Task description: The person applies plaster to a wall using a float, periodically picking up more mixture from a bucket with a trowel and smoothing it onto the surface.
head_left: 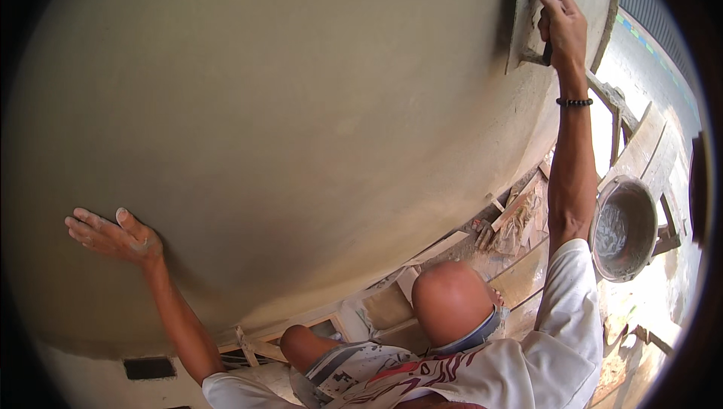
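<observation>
1. High on the right, there it was: the right hand (565, 28) was closed around the handle of a trowel (521, 28), thumb pointing up along it!
2. That trowel's long flat blade stood at the grey-brown wall (301, 108), close to its right edge; how much of it touched, you couldn't tell.
3. Across to the far left, lower down, the left hand (117, 239) was open, fingers extended, thumb apart, right by the wall; contact couldn't be made out.
4. A dark beaded bracelet (575, 102) circled the right wrist.
5. Beside the right arm sat a round bucket (625, 232), greyish inside, near pale planks (649, 141).
</observation>
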`<state>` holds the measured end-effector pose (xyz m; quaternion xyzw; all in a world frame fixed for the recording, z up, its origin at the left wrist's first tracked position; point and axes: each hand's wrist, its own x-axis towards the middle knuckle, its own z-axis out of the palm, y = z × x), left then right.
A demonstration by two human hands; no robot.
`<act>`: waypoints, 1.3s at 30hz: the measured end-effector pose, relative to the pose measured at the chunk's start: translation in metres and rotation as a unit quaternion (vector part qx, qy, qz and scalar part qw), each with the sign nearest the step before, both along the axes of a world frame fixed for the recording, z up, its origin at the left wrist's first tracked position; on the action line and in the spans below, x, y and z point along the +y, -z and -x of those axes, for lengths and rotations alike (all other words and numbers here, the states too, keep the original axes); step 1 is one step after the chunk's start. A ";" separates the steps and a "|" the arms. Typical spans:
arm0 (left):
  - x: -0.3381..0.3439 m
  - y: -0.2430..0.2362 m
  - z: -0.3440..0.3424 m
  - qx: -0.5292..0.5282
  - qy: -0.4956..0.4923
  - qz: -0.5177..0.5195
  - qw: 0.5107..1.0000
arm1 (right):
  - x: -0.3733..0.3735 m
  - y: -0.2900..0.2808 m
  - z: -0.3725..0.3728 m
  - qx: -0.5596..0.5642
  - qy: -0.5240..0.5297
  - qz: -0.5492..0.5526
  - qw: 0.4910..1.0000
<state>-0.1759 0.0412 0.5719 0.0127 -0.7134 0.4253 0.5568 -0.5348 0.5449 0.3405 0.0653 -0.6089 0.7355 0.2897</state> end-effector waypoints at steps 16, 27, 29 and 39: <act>0.000 0.004 -0.010 0.009 -0.009 -0.067 0.998 | -0.146 -0.035 -0.164 0.247 -0.120 -0.316 0.908; -0.001 0.000 -0.014 0.046 0.077 -0.036 0.995 | -0.234 -0.171 -0.207 0.373 -0.010 -0.396 0.839; -0.015 -0.004 -0.016 0.073 0.064 -0.012 0.995 | -0.265 -0.093 -0.256 0.400 -0.072 -0.484 0.775; -0.042 0.028 -0.118 0.027 -0.041 -0.160 0.986 | -0.174 -0.166 -0.173 0.399 -0.205 -0.377 0.810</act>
